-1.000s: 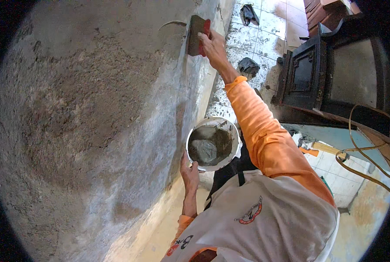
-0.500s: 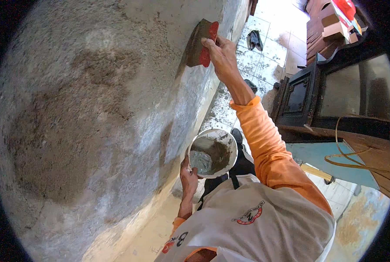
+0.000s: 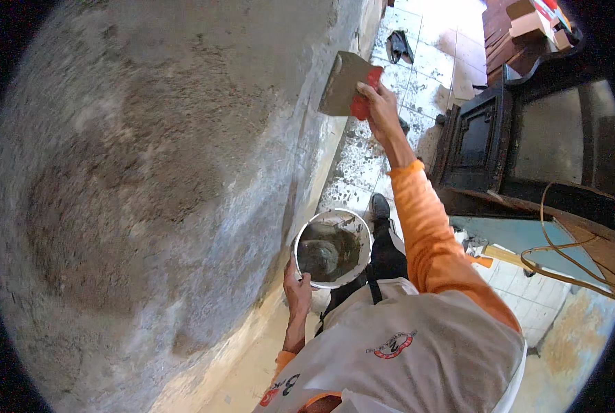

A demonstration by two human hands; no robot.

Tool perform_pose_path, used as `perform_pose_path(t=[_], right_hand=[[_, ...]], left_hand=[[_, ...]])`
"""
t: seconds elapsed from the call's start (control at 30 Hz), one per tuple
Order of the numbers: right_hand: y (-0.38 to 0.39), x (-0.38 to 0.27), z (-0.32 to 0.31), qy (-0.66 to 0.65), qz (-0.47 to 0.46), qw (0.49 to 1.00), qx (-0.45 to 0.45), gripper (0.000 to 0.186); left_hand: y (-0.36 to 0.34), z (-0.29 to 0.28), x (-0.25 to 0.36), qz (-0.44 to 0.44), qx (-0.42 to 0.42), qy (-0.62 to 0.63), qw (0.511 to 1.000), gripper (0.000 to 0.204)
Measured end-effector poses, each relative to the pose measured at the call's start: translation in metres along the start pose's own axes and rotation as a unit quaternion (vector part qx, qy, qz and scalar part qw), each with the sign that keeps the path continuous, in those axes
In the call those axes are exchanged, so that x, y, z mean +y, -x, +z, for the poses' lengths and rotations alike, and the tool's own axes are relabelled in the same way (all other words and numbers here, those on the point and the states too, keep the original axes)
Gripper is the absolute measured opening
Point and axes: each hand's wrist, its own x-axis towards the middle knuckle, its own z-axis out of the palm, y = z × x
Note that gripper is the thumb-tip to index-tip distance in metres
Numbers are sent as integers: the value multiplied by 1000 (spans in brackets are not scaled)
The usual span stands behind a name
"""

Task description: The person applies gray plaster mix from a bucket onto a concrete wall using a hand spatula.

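My right hand [image 3: 384,113] grips the red handle of a wide scraper [image 3: 346,86], its flat blade smeared with grey-brown mortar. The scraper is beside the wall [image 3: 204,151], near its right edge; whether the blade touches the wall I cannot tell. Low in front of me, my left hand [image 3: 298,292] holds a white bucket [image 3: 368,258] by its rim, thumb over the edge. Wet grey mix [image 3: 329,251] lies inside the bucket. Across the wall spreads a rough, darker brown patch beside paler grey and bluish areas.
Spattered white floor tiles [image 3: 428,65] run along the wall's foot, with a black sandal-like item [image 3: 398,47] on them. To the right stands a dark wooden cabinet [image 3: 476,141]. A yellowish cable [image 3: 545,234] loops over a light-blue panel [image 3: 521,230]. Cardboard boxes [image 3: 526,19] lie far right.
My right hand has brought the scraper down and right, and its blade now faces more toward me. The left hand still holds the bucket, which has shifted very little.
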Motion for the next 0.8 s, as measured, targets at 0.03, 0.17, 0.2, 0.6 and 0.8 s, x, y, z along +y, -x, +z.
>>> perform_pose_path(t=[0.03, 0.17, 0.2, 0.6, 0.8], right_hand=[[-19, 14, -2, 59, -31, 998, -2, 30], [-32, 34, 40, 148, -86, 985, -12, 28], [-30, 34, 49, 152, -85, 985, -9, 28], [140, 35, 142, 375, -343, 861, -31, 33], [101, 37, 42, 283, -183, 941, 1, 35]], left_hand=[[-7, 0, -14, 14, 5, 13, 1000, 71], [-11, 4, -32, 43, 29, 3, 999, 70], [-8, 7, -22, 26, 27, 3, 999, 69], [-4, 13, 6, 22, 6, -11, 1000, 62], [-8, 16, 11, 25, -21, 12, 999, 68]])
